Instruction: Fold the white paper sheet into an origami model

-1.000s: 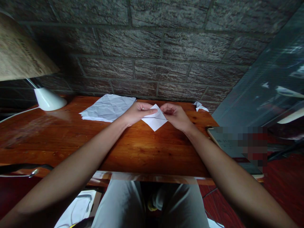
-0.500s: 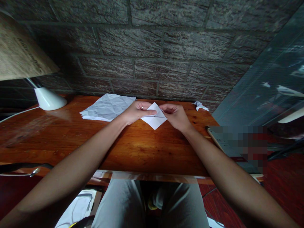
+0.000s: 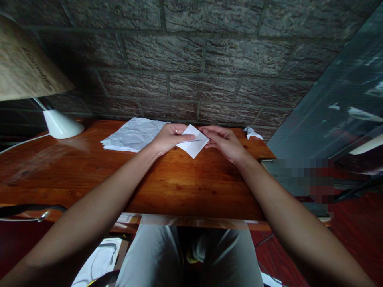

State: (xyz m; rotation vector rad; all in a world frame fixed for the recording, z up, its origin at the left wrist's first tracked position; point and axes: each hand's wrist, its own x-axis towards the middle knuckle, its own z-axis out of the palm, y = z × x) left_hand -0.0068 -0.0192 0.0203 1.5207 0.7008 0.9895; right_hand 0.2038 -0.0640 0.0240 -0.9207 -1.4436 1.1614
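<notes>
A small white paper, folded into a diamond shape with a crease line across its middle, is held just above the wooden table. My left hand, with a ring on one finger, is closed on its left side, the thumb lying flat on top and the other fingers underneath. Around the right corner are the fingers of my right hand, loosely extended and apart; whether the fingertips touch the paper I cannot tell. Beyond my left wrist lies a stack of creased white paper sheets.
A folded white paper piece sits at the table's back right. The lamp stands at the left, its cord running off the edge. A phone-like device is by my right forearm. A stone-block wall rises behind the wooden table.
The folded paper has shifted slightly left and up with my left hand. My right hand's fingers have loosened and straightened at the paper's right corner.
</notes>
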